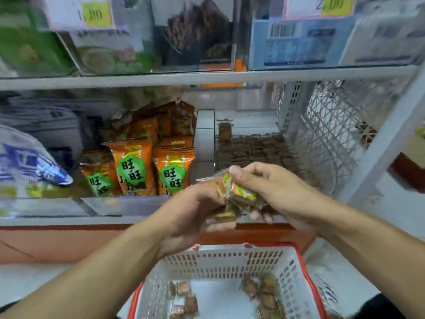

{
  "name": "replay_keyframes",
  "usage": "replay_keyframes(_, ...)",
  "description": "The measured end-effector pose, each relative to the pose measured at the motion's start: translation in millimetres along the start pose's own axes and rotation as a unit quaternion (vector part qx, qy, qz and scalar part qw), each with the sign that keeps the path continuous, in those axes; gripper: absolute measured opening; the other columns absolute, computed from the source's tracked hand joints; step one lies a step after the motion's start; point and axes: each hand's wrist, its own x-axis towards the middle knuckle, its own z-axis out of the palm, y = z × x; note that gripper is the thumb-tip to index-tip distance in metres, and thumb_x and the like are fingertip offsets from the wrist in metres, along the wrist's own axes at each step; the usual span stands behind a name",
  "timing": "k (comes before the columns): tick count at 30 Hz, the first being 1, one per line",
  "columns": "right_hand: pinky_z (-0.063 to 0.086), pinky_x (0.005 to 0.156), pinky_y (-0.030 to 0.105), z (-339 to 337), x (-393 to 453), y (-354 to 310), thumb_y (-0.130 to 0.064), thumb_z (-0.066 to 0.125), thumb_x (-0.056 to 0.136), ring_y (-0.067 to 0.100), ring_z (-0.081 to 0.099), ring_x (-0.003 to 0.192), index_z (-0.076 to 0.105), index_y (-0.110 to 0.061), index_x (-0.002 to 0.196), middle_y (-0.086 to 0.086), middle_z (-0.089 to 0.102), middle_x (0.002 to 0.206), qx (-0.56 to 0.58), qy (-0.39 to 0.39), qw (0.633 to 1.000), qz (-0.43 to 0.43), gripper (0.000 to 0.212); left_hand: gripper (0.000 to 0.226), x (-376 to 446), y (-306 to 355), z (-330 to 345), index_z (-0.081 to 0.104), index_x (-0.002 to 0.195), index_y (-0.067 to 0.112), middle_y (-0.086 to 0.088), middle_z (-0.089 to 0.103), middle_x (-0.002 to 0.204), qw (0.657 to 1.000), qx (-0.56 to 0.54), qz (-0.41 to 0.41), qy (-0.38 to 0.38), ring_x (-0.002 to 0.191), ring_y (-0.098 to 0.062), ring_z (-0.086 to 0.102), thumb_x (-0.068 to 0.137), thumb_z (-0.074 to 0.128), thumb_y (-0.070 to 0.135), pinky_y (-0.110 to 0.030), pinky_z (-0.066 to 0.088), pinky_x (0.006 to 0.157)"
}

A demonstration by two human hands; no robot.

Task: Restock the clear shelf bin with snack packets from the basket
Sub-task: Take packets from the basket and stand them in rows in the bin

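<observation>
Both hands grasp a bunch of snack packets

The left hand (193,210) and right hand (271,192) together clutch a bunch of small snack packets (234,194) in front of the clear shelf bin (250,153), which already holds brown packets. Below them, the white basket (230,261) with a red rim still contains a few more packets
</observation>
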Motion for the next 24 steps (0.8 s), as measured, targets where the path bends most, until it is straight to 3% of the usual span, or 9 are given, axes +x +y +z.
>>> replay_keyframes(2,0.034,0.034,0.018,-1,5,1,-0.078,0.075,0.063,0.011,0.055,0.047,0.071,-0.027,0.081,0.0,0.065,0.063,0.028,0.009,1.0,-0.011,0.053,0.055,5,4,4,0.074,0.122,0.024,-0.013,0.074,0.122,1.0,-0.016,0.016,-0.002,0.103,-0.024,0.074,0.07,0.06,0.011,-0.032,0.062,0.077)
replay_keyframes(5,0.035,0.034,0.017,-6,7,4,-0.074,0.073,0.069,0.01,0.052,0.049,0.077,-0.018,0.095,0.005,0.065,0.069,0.055,0.002,0.998,-0.014,0.062,0.054,8,8,1,0.073,0.124,0.014,-0.02,0.073,0.119,0.998,-0.064,0.007,-0.011,0.1,-0.028,0.074,0.072,0.062,0.006,-0.037,0.063,0.08)
replay_keyframes(11,0.043,0.041,0.017,-10,13,5,-0.057,0.072,0.072,0.01,0.053,0.049,0.079,-0.015,0.101,0.004,0.066,0.071,0.123,0.024,0.992,-0.005,0.051,0.063,2,4,-2,0.078,0.115,0.017,-0.017,0.074,0.121,0.996,-0.09,0.018,-0.021,0.103,-0.027,0.075,0.056,0.099,0.018,-0.036,0.062,0.077)
replay_keyframes(13,0.048,0.048,0.017,-11,14,4,-0.052,0.073,0.072,0.01,0.057,0.057,0.079,-0.015,0.103,0.003,0.068,0.074,0.139,0.007,0.99,0.002,0.048,0.065,2,3,0,0.08,0.109,0.019,-0.016,0.076,0.115,0.996,-0.083,0.034,0.003,0.096,-0.024,0.077,0.049,0.103,0.025,-0.035,0.063,0.073)
replay_keyframes(15,0.053,0.06,0.018,-12,13,5,-0.041,0.073,0.077,0.01,0.064,0.073,0.078,-0.017,0.11,0.003,0.074,0.091,0.16,-0.041,0.986,0.011,0.041,0.063,2,3,0,0.082,0.104,0.023,-0.014,0.077,0.113,0.995,-0.082,0.047,0.045,0.094,-0.023,0.077,0.046,0.103,0.032,-0.033,0.063,0.069)
replay_keyframes(18,0.055,0.075,0.022,-11,11,4,-0.021,0.07,0.082,0.012,0.067,0.091,0.071,-0.013,0.123,0.009,0.074,0.115,0.193,-0.091,0.977,0.021,0.042,0.049,-1,4,0,0.082,0.102,0.028,-0.012,0.077,0.113,0.992,-0.091,0.045,0.077,0.094,-0.022,0.077,0.056,0.094,0.039,-0.03,0.063,0.064)
replay_keyframes(21,0.039,0.096,0.04,-15,8,-1,-0.007,0.065,0.087,0.026,0.055,0.109,0.063,-0.014,0.134,0.021,0.064,0.133,0.172,-0.125,0.977,0.016,0.047,0.052,-5,6,-1,0.082,0.103,0.028,-0.009,0.078,0.11,0.992,-0.091,0.054,0.075,0.087,-0.019,0.077,0.055,0.096,0.04,-0.031,0.063,0.061)
replay_keyframes(24,0.03,0.102,0.045,-22,4,-7,0.006,0.06,0.092,0.031,0.05,0.117,0.061,-0.016,0.138,0.023,0.057,0.14,0.142,-0.192,0.971,0.002,0.051,0.066,-7,7,-2,0.081,0.107,0.023,-0.01,0.078,0.111,0.991,-0.093,0.074,0.07,0.084,-0.02,0.077,0.048,0.099,0.044,-0.032,0.063,0.057)
